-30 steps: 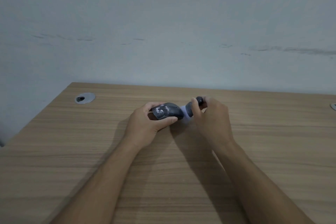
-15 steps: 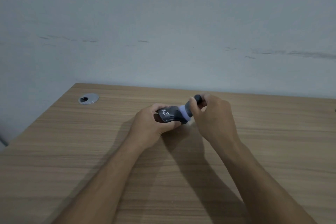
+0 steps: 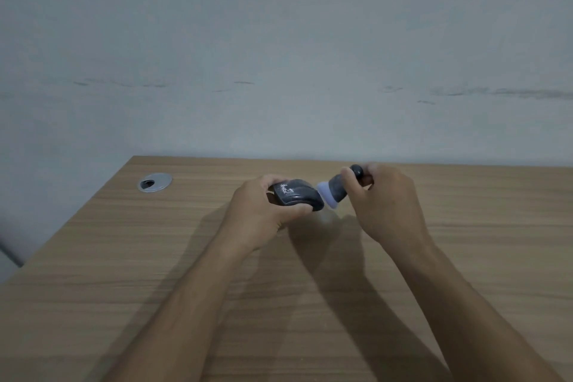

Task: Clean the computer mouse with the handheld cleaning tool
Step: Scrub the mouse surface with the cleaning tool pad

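The left hand (image 3: pixel 263 211) gripped the mouse (image 3: pixel 297 195); just right of the mouse, the right hand (image 3: pixel 384 201) clasped the cleaning tool (image 3: pixel 338 189), its pale head beside the mouse's end.

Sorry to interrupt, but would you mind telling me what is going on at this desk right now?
A person is cleaning a dark computer mouse with a handheld cleaning tool. The left hand holds the mouse above the wooden desk, and the right hand grips the tool, its pale tip at the mouse's right end. Whitish specks show on the mouse's top. A round metal cable grommet sits at the desk's far left.
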